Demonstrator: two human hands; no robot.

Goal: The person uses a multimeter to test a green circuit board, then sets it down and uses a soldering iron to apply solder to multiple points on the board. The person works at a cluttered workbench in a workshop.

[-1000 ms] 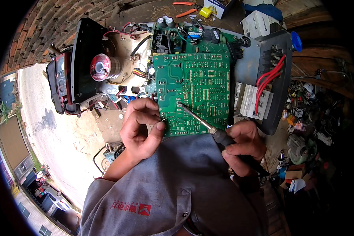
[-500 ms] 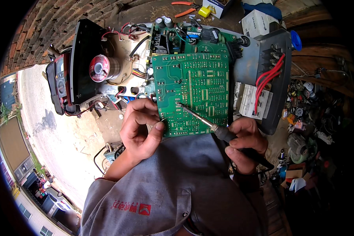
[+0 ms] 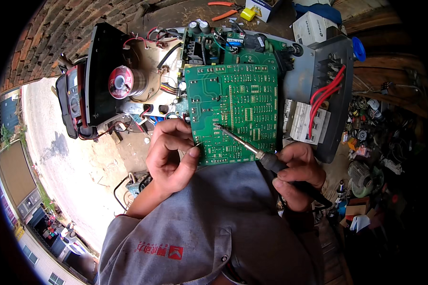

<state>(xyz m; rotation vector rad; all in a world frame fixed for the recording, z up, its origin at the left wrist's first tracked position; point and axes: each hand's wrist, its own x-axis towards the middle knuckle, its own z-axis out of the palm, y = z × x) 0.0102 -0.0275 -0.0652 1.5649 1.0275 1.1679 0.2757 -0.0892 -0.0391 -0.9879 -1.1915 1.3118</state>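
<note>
A large green circuit board is tilted up in front of me, with rows of solder points facing me. My left hand is closed at its lower left edge, thumb at the front and other fingers partly hidden at the edge. A thin pale strand, perhaps solder wire, shows by that thumb. My right hand grips the dark handle of a soldering iron. Its tip touches or nearly touches the board left of centre.
Behind the board lies an opened device chassis with red cables. A solder spool stands at left, near a multimeter. Orange-handled pliers and a white box sit at the back. Clutter fills the right side.
Almost nothing differs. The board and both hands have shifted very slightly to the right, and the iron's tip stays at the same spot on the board.
</note>
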